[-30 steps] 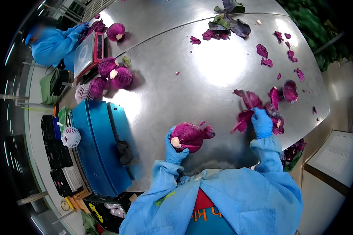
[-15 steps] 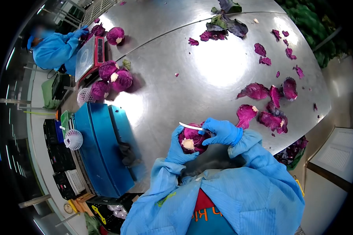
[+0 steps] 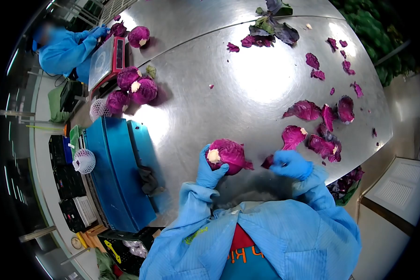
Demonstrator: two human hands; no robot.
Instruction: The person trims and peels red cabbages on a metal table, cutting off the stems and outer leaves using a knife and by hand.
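Observation:
My left hand (image 3: 210,171), in a blue glove, is wrapped round a red cabbage (image 3: 229,156) with its pale cut stem facing left. To the right of it, my gloved right hand (image 3: 289,164) is closed, with a small dark purple leaf piece (image 3: 267,162) at its fingertips. The knife seen before does not show clearly now. Just beyond my right hand lies a loose purple leaf (image 3: 293,136), with more leaves (image 3: 323,145) farther right.
Several whole cabbages (image 3: 143,90) sit on the metal table (image 3: 196,102) at the left, near a red scale (image 3: 118,55). A blue box (image 3: 121,175) stands at the near left. Leaf scraps (image 3: 312,60) lie far right. A co-worker (image 3: 63,53) is at the upper left.
My right hand has moved from the cabbage to the right, with a leaf piece now at its fingers. The cabbage has turned in my left hand. The white blade is no longer visible.

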